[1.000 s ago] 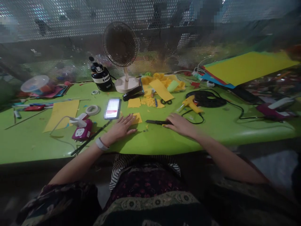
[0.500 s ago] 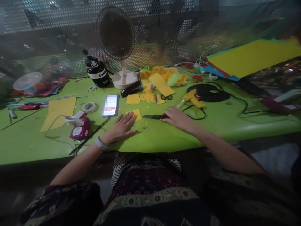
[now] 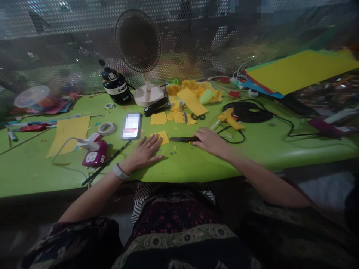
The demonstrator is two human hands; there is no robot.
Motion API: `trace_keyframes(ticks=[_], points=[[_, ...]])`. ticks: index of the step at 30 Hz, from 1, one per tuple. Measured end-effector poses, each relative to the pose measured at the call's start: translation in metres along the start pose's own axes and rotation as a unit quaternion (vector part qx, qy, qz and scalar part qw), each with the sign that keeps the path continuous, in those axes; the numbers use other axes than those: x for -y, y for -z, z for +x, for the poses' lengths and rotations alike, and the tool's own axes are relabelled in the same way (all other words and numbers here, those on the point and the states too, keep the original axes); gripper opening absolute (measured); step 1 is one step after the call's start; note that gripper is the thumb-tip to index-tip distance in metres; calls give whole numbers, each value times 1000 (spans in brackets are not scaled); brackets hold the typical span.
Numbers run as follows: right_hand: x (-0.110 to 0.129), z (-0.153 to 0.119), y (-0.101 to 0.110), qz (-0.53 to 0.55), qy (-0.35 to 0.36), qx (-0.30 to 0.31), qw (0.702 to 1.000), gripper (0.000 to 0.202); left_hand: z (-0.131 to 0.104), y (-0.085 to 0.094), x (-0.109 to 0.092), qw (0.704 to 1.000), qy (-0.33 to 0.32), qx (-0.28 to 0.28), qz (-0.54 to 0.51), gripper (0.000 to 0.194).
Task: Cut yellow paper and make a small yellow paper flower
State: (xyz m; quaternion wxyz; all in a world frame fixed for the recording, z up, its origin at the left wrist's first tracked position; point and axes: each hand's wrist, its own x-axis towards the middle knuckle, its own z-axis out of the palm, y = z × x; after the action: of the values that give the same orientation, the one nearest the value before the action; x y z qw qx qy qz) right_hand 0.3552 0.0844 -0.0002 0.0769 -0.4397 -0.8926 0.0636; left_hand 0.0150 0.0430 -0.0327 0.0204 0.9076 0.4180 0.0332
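My left hand [image 3: 146,152] lies flat, fingers spread, on a small yellow paper piece [image 3: 164,137] and the green tabletop. A pale band circles that wrist. To the right, my right hand [image 3: 209,141] is closed around the near end of a slim black tool with a yellow part [image 3: 181,139]. The tool lies low over the table, pointing left toward the paper; my fingers hide its handle, and I cannot tell scissors from a cutter. Small paper scraps [image 3: 174,149] lie between my hands. A lit phone [image 3: 131,126] is just beyond my left fingers.
Behind my right hand lie a yellow glue gun [image 3: 231,118] and a black coil [image 3: 249,112]. Scissors handles [image 3: 198,116] show beneath yellow paper [image 3: 192,101]. A fan [image 3: 148,95], bottle [image 3: 117,89], tape roll [image 3: 106,129] and purple adapter [image 3: 94,158] stand or lie leftward. Paper sheets [image 3: 303,73] are stacked right.
Both hands keep almost the same places, with the tool still in my right hand. The view has shifted very slightly.
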Motion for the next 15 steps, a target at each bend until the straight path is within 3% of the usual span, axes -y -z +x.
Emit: trace_keyframes(ticks=[15], points=[[2,-2,0,14,-9,-13,1000,20,0,-1,0,1000,2,2,8,81]])
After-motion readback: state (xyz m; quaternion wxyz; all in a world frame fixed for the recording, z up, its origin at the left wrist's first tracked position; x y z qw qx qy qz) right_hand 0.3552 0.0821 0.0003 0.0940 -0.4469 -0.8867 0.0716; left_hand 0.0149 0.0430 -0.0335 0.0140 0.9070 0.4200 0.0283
